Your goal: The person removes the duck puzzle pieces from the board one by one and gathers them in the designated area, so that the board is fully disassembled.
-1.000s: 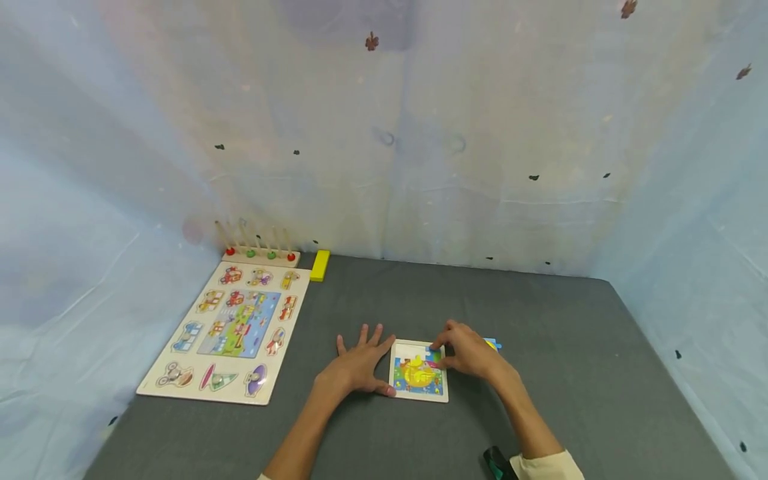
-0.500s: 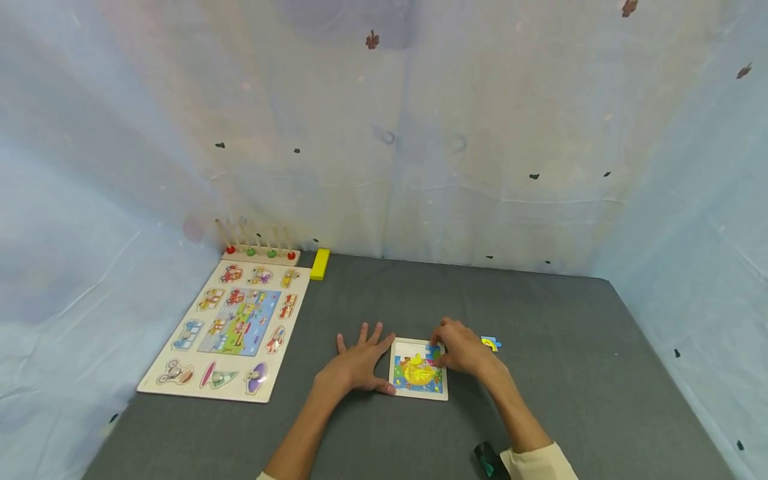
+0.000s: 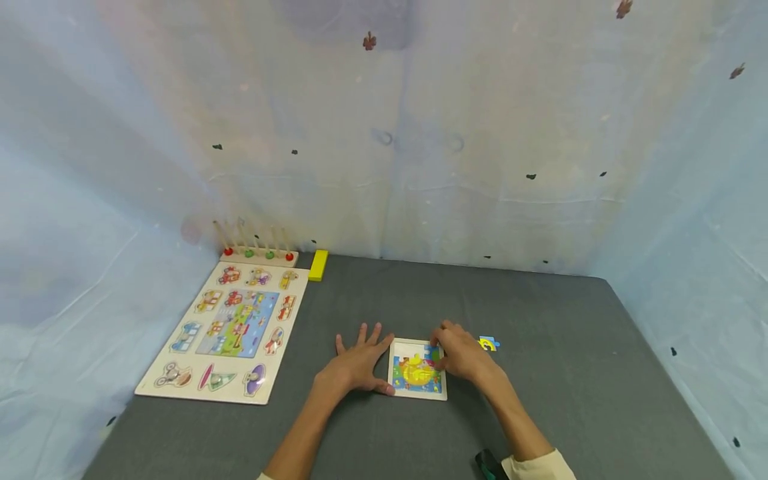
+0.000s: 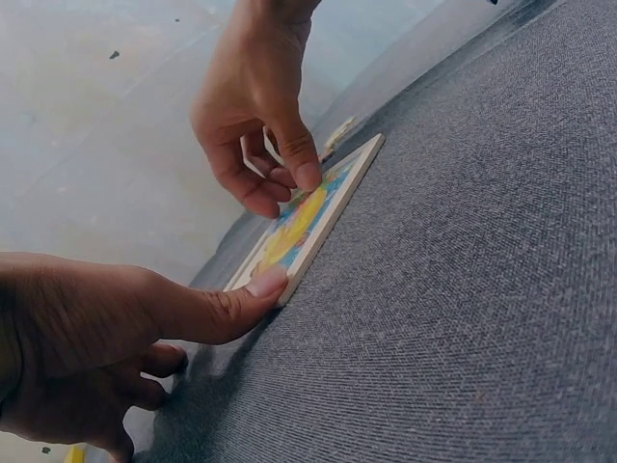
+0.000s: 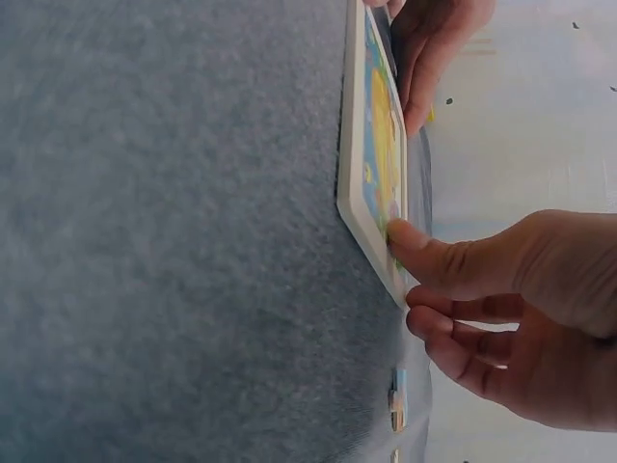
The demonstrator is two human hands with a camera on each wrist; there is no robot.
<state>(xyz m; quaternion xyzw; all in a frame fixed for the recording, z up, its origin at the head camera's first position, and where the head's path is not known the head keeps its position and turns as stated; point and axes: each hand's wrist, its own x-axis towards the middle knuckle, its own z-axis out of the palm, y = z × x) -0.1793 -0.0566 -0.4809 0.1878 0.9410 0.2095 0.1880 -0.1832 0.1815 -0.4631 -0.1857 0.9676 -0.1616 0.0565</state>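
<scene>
A small jigsaw puzzle in a pale wooden frame [image 3: 418, 398] lies flat on the grey cloth, its picture yellow over blue. Beside its left edge my left hand [image 3: 357, 368] spreads its fingers on the cloth. The left thumb [image 4: 253, 294] rests on the frame's near corner. Over the puzzle's right side, my right hand [image 3: 465, 353] bends thumb and fingers around a puzzle piece [image 3: 435, 351], mostly covered by them. Its thumb tip [image 5: 405, 234] touches the picture, with the fingertips close by at the frame's edge. A loose yellow-and-blue jigsaw piece [image 3: 489, 344] lies right of this hand.
On the left lies a large peg puzzle board [image 3: 222, 393] with vehicle and toy shapes. Behind it stand a wooden peg rack [image 3: 258, 257] with red and green beads and a yellow block [image 3: 319, 265]. Pale sheeting [image 3: 384, 133] walls the table's back and sides.
My right hand has shifted slightly left over the frame's upper right, uncovering more of the loose piece. The left hand stays in place.
</scene>
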